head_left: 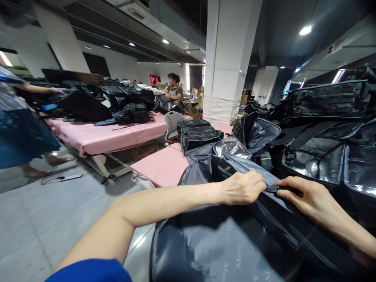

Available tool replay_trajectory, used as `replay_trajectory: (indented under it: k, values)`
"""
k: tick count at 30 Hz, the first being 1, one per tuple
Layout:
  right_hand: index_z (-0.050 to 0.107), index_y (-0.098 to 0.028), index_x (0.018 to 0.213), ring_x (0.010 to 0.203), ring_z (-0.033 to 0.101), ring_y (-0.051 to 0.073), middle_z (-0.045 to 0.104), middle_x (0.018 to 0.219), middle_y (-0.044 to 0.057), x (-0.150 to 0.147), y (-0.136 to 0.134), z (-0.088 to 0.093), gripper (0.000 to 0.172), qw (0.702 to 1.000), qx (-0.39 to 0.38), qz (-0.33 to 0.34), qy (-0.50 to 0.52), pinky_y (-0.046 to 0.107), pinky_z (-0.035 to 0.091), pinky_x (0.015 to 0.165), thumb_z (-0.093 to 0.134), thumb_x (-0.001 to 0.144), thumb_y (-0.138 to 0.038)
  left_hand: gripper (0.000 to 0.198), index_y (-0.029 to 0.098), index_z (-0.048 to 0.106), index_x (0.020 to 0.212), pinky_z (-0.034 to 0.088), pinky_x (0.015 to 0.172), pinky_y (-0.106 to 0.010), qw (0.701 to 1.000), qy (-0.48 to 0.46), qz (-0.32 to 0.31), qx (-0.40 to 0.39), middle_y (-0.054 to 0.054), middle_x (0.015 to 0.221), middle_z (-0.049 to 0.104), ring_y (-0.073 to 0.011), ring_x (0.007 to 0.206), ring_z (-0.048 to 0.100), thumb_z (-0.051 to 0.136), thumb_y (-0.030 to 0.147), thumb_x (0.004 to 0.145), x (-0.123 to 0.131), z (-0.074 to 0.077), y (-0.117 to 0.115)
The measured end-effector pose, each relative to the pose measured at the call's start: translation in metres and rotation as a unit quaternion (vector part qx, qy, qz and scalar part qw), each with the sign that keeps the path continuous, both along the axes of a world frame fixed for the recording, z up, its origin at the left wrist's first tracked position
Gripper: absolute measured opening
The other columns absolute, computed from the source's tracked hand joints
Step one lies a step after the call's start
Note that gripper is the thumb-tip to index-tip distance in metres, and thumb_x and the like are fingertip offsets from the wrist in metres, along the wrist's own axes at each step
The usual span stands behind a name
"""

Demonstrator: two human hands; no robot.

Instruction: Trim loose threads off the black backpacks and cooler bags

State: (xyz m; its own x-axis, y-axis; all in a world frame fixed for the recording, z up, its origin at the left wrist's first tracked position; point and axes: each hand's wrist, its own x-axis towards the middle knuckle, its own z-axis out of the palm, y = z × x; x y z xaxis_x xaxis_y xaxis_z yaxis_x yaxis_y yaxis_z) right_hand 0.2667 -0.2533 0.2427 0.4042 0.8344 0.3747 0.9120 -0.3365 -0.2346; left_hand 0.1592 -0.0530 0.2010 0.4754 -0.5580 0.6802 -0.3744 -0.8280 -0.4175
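The near end of the open bag [217,243] in front of you runs out of the bottom of your view, and its right side sinks into dark shadow, so you can't make out where the bag ends there. Pale lettering on its grey lining is only partly readable. Your blue sleeve [91,270] is cut off at the lower edge, and your right forearm leaves at the right. Your left grip [245,188] hides the stretch of fabric under it; its fingertips are turned out of sight.

That left grip is closed in a fist on the bag's raised edge. Your right grip [278,188] is just beside it, thumb and forefinger brought nearly together on a dark strip [272,188] along the same edge; whether the strip is a zip part or webbing, you can't tell. Its other fingers are mostly hidden behind.

Beyond the bag, a camouflage bag [199,135] sits by the pink-covered table [161,164]. To your right, the piled bags [326,102] overlap too much to separate, some showing silvery lining. At far left, a blurred co-worker [23,129] is cut by the frame, one arm over the heaped bags there.
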Motion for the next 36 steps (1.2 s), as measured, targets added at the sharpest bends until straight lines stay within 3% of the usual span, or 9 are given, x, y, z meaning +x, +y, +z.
replay_trajectory:
  k: [3, 5, 8, 10, 14, 20, 29, 34, 36]
  values:
    - [0.068, -0.024, 0.089, 0.078, 0.065, 0.021, 0.069, 0.090, 0.004, -0.001, 0.001, 0.000, 0.035, 1.000, -0.008, 0.007, -0.016, 0.030, 0.051, 0.066, 0.047, 0.085, -0.052, 0.024, 0.011, 0.056, 0.084, 0.042, 0.052, -0.021, 0.999, 0.038, -0.007, -0.023, -0.006, 0.078, 0.059, -0.0140, 0.071, 0.055, 0.033, 0.013, 0.091, -0.001, 0.003, 0.000]
    - [0.068, -0.025, 0.087, 0.077, 0.066, 0.021, 0.070, 0.088, 0.003, -0.001, -0.002, 0.000, 0.034, 1.000, -0.003, 0.001, -0.010, 0.030, 0.052, 0.065, 0.047, 0.086, -0.052, 0.025, 0.011, 0.056, 0.086, 0.046, 0.061, -0.021, 0.994, 0.078, -0.013, -0.082, -0.006, 0.081, 0.061, -0.0129, 0.075, 0.056, 0.033, 0.016, 0.093, -0.002, 0.011, 0.005]
    - [0.068, -0.026, 0.088, 0.074, 0.066, 0.020, 0.070, 0.088, 0.002, -0.001, -0.008, -0.001, 0.035, 1.000, 0.018, -0.001, -0.007, 0.027, 0.053, 0.061, 0.048, 0.084, -0.054, 0.027, 0.012, 0.059, 0.084, 0.046, 0.074, -0.021, 0.974, 0.128, 0.013, -0.185, -0.006, 0.085, 0.062, -0.0110, 0.078, 0.056, 0.037, 0.024, 0.095, -0.007, 0.028, 0.026]
    - [0.068, -0.027, 0.090, 0.074, 0.066, 0.018, 0.069, 0.088, 0.001, -0.003, -0.011, -0.001, 0.034, 0.999, 0.031, 0.014, -0.027, 0.026, 0.053, 0.060, 0.049, 0.084, -0.055, 0.028, 0.014, 0.061, 0.080, 0.045, 0.075, -0.022, 0.967, 0.145, 0.037, -0.205, -0.005, 0.084, 0.063, -0.0116, 0.078, 0.055, 0.043, 0.029, 0.094, -0.011, 0.034, 0.042]
    - [0.066, -0.027, 0.091, 0.068, 0.063, 0.015, 0.067, 0.084, 0.001, -0.007, -0.008, -0.004, 0.031, 0.989, 0.047, 0.065, -0.125, 0.025, 0.051, 0.056, 0.047, 0.087, -0.051, 0.023, 0.016, 0.065, 0.084, 0.043, 0.070, -0.022, 0.978, 0.146, 0.048, -0.143, -0.004, 0.086, 0.064, -0.0127, 0.080, 0.055, 0.050, 0.032, 0.090, -0.017, 0.028, 0.059]
    - [0.066, -0.027, 0.091, 0.066, 0.060, 0.014, 0.065, 0.083, 0.000, -0.009, -0.004, -0.012, 0.028, 0.959, 0.060, 0.099, -0.259, 0.026, 0.046, 0.056, 0.044, 0.090, -0.044, 0.023, 0.017, 0.065, 0.091, 0.039, 0.062, -0.020, 0.990, 0.119, 0.040, -0.066, -0.003, 0.087, 0.062, -0.0097, 0.076, 0.056, 0.046, 0.030, 0.092, -0.022, 0.015, 0.045]
    - [0.065, -0.025, 0.093, 0.063, 0.058, 0.014, 0.066, 0.085, 0.001, -0.015, -0.007, -0.015, 0.027, 0.959, 0.048, 0.094, -0.264, 0.028, 0.043, 0.058, 0.044, 0.091, -0.042, 0.014, 0.017, 0.061, 0.081, 0.027, 0.047, -0.024, 0.985, 0.153, 0.015, 0.079, -0.001, 0.082, 0.059, -0.0127, 0.074, 0.052, 0.049, 0.015, 0.089, -0.016, 0.037, 0.021]
    - [0.066, -0.025, 0.091, 0.062, 0.058, 0.014, 0.066, 0.083, 0.002, -0.016, -0.004, -0.014, 0.029, 0.962, 0.055, 0.097, -0.249, 0.027, 0.044, 0.057, 0.043, 0.091, -0.042, 0.022, 0.014, 0.056, 0.076, 0.031, 0.047, -0.024, 0.986, 0.126, 0.006, 0.105, -0.004, 0.078, 0.057, -0.0132, 0.070, 0.051, 0.041, 0.011, 0.091, -0.017, 0.034, 0.020]
    - [0.066, -0.025, 0.091, 0.062, 0.059, 0.014, 0.066, 0.083, 0.002, -0.016, -0.004, -0.013, 0.028, 0.963, 0.063, 0.098, -0.241, 0.027, 0.044, 0.057, 0.043, 0.091, -0.042, 0.021, 0.013, 0.057, 0.078, 0.035, 0.050, -0.024, 0.987, 0.139, 0.025, 0.078, -0.004, 0.079, 0.058, -0.0134, 0.069, 0.052, 0.041, 0.012, 0.090, -0.014, 0.031, 0.020]
